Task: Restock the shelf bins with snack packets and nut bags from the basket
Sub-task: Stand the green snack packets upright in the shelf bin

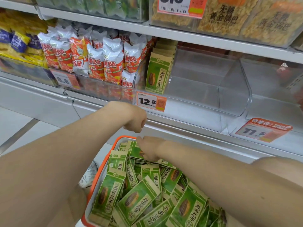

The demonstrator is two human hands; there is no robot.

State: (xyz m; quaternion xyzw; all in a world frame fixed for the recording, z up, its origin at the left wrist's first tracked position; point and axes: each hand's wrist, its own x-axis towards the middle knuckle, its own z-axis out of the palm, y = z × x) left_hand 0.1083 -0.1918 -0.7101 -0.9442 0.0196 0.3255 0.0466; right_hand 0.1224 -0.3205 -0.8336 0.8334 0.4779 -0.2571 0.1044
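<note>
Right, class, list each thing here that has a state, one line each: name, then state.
basket: full of green seed bags
12.8 bin: nearly bare, one row of bags at left
red snack bin: full
left hand: curled, holding nothing
right hand: on basket bags, grip unclear

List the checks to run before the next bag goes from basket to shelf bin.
1. Bin has room: ok, shelved bags stand only at its left end.
2. Basket stocked: ok, green bags piled inside.
3. Right hand on a bag: ok for contact; grip cannot tell.
4. Left hand free: cannot tell, fingers curled under.
5. Bin opening unblocked: ok.
</note>
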